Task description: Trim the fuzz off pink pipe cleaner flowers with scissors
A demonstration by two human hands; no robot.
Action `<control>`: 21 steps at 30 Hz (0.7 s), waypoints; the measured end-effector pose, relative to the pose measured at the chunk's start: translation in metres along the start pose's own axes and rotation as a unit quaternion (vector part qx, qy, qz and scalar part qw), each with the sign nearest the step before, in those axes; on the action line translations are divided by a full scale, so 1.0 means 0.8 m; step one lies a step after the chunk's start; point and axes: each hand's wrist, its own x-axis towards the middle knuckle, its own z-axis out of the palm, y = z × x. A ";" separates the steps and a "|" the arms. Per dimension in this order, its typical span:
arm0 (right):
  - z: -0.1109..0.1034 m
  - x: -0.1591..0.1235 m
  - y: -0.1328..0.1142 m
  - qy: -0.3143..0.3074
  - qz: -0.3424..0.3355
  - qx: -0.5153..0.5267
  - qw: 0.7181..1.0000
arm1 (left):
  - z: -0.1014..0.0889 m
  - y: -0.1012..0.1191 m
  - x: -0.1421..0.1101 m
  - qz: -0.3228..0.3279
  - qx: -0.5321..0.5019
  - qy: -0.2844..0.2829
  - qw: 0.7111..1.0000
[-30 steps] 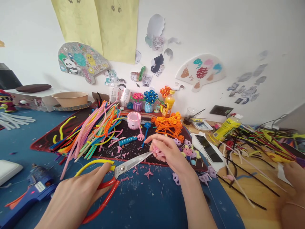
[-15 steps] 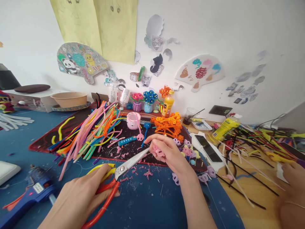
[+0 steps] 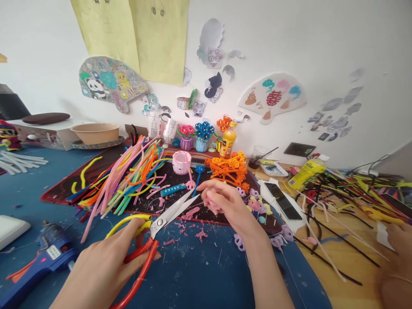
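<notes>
My left hand (image 3: 111, 253) grips a pair of scissors (image 3: 165, 216) by its yellow and red handles, with the blades a little apart and pointing toward my other hand. In my right hand (image 3: 225, 204) I pinch a small pink pipe-cleaner flower (image 3: 213, 205), partly covered by my fingers. A pink pipe-cleaner piece (image 3: 191, 213) lies just below the blade tips. Pink scraps (image 3: 201, 234) are scattered on the blue table surface. Beyond the blades are a pink flower on a stem (image 3: 190, 184), a blue flower on a stem (image 3: 200, 170) and a blue glue stick-like tube (image 3: 173, 189).
A bundle of coloured pipe cleaners (image 3: 128, 176) lies left, above a blue glue gun (image 3: 51, 253). Orange flowers (image 3: 228, 169) are piled behind my right hand, near a pink pot (image 3: 181, 163). At right are a phone (image 3: 282, 201) and another person's hand (image 3: 399, 236).
The scissor blades have gone from closed at the flower to parted and slightly back from it. A pink piece now lies below the blades. My right hand stays nearly in place.
</notes>
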 end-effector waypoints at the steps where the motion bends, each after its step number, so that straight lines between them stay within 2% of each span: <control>1: 0.000 0.000 0.000 0.003 -0.003 -0.007 1.000 | 0.001 0.000 -0.001 0.004 -0.004 0.006 1.000; 7: 0.001 -0.001 -0.003 0.002 -0.026 -0.021 0.999 | 0.013 -0.010 -0.006 0.038 -0.005 0.017 0.999; 10: 0.000 -0.002 -0.004 -0.005 -0.027 -0.031 0.999 | 0.015 -0.013 -0.007 0.049 0.007 0.004 0.999; 21: -0.002 -0.005 0.002 -0.045 -0.025 0.007 0.999 | 0.011 -0.009 -0.008 0.035 0.007 -0.016 0.999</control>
